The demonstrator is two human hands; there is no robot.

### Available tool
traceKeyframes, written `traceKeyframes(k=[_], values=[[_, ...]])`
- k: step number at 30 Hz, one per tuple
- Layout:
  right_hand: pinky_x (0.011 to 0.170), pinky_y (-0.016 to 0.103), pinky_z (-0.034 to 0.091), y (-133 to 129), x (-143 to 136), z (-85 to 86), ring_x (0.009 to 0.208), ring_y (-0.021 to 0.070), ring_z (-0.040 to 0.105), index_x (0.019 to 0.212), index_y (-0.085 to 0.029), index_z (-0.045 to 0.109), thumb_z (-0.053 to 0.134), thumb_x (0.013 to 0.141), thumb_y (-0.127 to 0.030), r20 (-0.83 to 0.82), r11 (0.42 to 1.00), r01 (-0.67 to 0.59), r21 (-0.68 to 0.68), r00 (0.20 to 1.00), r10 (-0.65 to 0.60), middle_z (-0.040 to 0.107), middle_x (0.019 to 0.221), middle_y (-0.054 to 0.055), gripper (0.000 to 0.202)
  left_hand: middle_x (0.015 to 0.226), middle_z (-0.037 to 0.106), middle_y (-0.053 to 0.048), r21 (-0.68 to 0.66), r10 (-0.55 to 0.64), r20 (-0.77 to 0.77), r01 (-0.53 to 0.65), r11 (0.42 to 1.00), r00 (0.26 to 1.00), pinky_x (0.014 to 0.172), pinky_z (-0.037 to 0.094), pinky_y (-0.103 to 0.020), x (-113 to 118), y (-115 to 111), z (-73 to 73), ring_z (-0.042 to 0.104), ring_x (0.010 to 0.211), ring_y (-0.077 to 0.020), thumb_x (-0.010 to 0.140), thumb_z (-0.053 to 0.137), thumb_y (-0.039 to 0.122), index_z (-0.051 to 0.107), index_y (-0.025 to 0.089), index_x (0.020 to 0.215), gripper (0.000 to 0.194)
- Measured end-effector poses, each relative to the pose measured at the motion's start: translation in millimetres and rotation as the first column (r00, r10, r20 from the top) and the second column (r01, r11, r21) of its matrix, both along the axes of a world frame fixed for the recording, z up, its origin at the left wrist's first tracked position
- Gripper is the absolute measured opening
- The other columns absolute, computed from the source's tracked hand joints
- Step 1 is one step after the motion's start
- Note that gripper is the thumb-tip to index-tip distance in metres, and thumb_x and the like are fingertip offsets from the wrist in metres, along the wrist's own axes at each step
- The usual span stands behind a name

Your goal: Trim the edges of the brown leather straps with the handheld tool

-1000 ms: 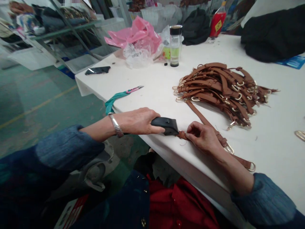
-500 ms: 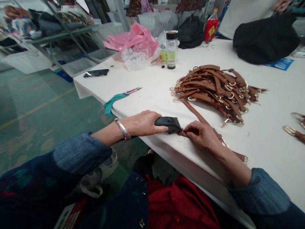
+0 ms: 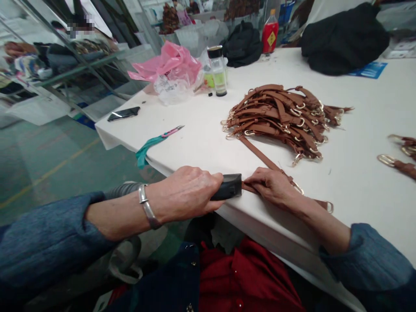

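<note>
My left hand (image 3: pixel 185 190) is wrapped round a black hand-held tool (image 3: pixel 229 186) with a flat, wide end; its exact kind I cannot make out. The tool points right, over the table's near edge. A thin brown leather strap (image 3: pixel 248 187) lies right at the tool's end, pinched between the thumb and fingers of my right hand (image 3: pixel 271 184). Behind that hand another strap (image 3: pixel 260 154) with gold rings stretches across the white table. Farther back lies a heap of brown straps (image 3: pixel 276 112) with gold buckles and clasps.
Pink-handled snips (image 3: pixel 170 131) with a teal cloth (image 3: pixel 147 149) lie at the left edge. Beyond are a phone (image 3: pixel 123 114), pink plastic bag (image 3: pixel 172 60), glass bottle (image 3: pixel 217 73), red bottle (image 3: pixel 270 34) and black bags. More straps (image 3: pixel 401 162) lie right.
My left hand has come lower with the black tool, which has turned so its side shows. The strap's end now meets the tool's mouth. My right hand keeps its pinch; the view has shifted slightly.
</note>
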State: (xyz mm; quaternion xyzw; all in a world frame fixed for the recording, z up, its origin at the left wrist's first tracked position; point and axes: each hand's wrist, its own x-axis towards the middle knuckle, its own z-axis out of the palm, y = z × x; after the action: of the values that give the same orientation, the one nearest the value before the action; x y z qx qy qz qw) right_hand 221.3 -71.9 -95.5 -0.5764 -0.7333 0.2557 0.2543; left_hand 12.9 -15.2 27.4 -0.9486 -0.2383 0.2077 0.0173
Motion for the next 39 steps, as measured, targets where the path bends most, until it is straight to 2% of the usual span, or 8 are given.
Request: traceKeyframes(k=[5, 9, 13, 18, 22, 28, 35, 39], values=[[0.07, 0.027, 0.041, 3.2, 1.6, -0.7, 0.077, 0.0175, 0.059, 0.119, -0.023, 0.058, 0.052, 0.076, -0.014, 0.024, 0.989, 0.145, -0.033, 0.989, -0.144, 0.068, 0.085, 0.003, 0.044, 0.068, 0.064, -0.007, 0.021, 0.008, -0.013, -0.008, 1.0, 1.0, 0.049, 0.035, -0.029, 22.9, -2.3, 0.5, 0.062, 0.061, -0.0218, 0.084, 0.044, 0.05, 0.056, 0.016, 0.091, 0.037], [0.069, 0.026, 0.042, 4.9, 3.1, -3.9, 0.071, 0.0161, 0.059, 0.135, -0.018, 0.039, 0.053, 0.073, -0.013, -0.024, 0.988, 0.15, -0.047, 0.988, -0.151, 0.069, 0.079, 0.001, 0.064, 0.068, 0.064, -0.008, 0.03, 0.034, 0.027, -0.035, 0.999, 0.999, 0.05, 0.035, -0.029, 23.5, 3.7, -7.8, 0.062, 0.062, -0.0231, 0.085, 0.041, 0.052, 0.057, 0.018, 0.092, 0.039], [0.065, 0.024, 0.043, 5.1, 2.1, -6.1, 0.066, 0.0139, 0.059, 0.133, -0.019, 0.041, 0.053, 0.071, -0.011, -0.082, 0.985, 0.163, -0.048, 0.983, -0.166, 0.069, 0.078, -0.002, 0.064, 0.069, 0.065, -0.008, 0.007, 0.04, 0.034, -0.04, 0.999, 0.999, 0.051, 0.035, -0.029, 11.1, 11.5, -9.1, 0.061, 0.063, -0.0231, 0.086, 0.038, 0.054, 0.057, 0.019, 0.092, 0.041], [0.064, 0.023, 0.043, 3.8, -0.4, -8.7, 0.066, 0.013, 0.059, 0.129, -0.022, 0.047, 0.054, 0.071, -0.011, -0.128, 0.983, 0.181, -0.034, 0.975, -0.184, 0.069, 0.077, -0.002, 0.06, 0.067, 0.064, -0.007, 0.041, -0.024, -0.055, 0.026, 0.999, 0.998, 0.048, 0.031, -0.029, -1.0, 15.0, 2.0, 0.06, 0.059, -0.0224, 0.085, 0.039, 0.056, 0.057, 0.019, 0.087, 0.041], [0.067, 0.024, 0.043, 3.6, -1.4, -10.6, 0.069, 0.0136, 0.059, 0.13, -0.021, 0.046, 0.054, 0.071, -0.011, -0.129, 0.98, 0.2, -0.02, 0.971, -0.201, 0.068, 0.077, -0.003, 0.06, 0.069, 0.065, -0.008, 0.055, -0.042, -0.066, 0.045, 0.997, 0.997, 0.049, 0.033, -0.029, 3.8, 8.7, 4.6, 0.062, 0.06, -0.0227, 0.086, 0.039, 0.052, 0.056, 0.018, 0.089, 0.038], [0.064, 0.025, 0.043, 4.3, -0.3, -9.7, 0.067, 0.0142, 0.059, 0.131, -0.017, 0.043, 0.054, 0.072, -0.01, -0.146, 0.981, 0.192, -0.03, 0.97, -0.195, 0.067, 0.075, -0.001, 0.061, 0.064, 0.064, -0.006, 0.076, -0.019, 0.013, 0.018, 0.997, 1.0, 0.048, 0.033, -0.029, 20.6, -3.3, -5.6, 0.063, 0.06, -0.024, 0.086, 0.043, 0.049, 0.056, 0.017, 0.091, 0.035], [0.07, 0.026, 0.043, 3.9, 0.4, -11.7, 0.071, 0.0144, 0.06, 0.127, -0.019, 0.045, 0.055, 0.072, -0.01, -0.074, 0.983, 0.182, 0.003, 0.981, -0.181, 0.069, 0.079, -0.002, 0.057, 0.067, 0.065, -0.007, 0.082, 0.026, 0.038, -0.029, 0.996, 0.999, 0.046, 0.033, -0.028, -0.7, -1.3, -8.2, 0.061, 0.056, -0.0223, 0.086, 0.041, 0.052, 0.055, 0.018, 0.092, 0.037], [0.07, 0.025, 0.043, 4.4, 0.4, -13.3, 0.07, 0.014, 0.06, 0.126, -0.019, 0.046, 0.054, 0.072, -0.01, -0.094, 0.984, 0.177, 0.001, 0.98, -0.176, 0.068, 0.077, -0.003, 0.055, 0.069, 0.065, -0.007, 0.055, 0.015, 0.006, -0.015, 0.998, 1.0, 0.049, 0.034, -0.029, 8.5, 1.7, -3.3, 0.061, 0.059, -0.0226, 0.086, 0.042, 0.051, 0.056, 0.018, 0.09, 0.036]])
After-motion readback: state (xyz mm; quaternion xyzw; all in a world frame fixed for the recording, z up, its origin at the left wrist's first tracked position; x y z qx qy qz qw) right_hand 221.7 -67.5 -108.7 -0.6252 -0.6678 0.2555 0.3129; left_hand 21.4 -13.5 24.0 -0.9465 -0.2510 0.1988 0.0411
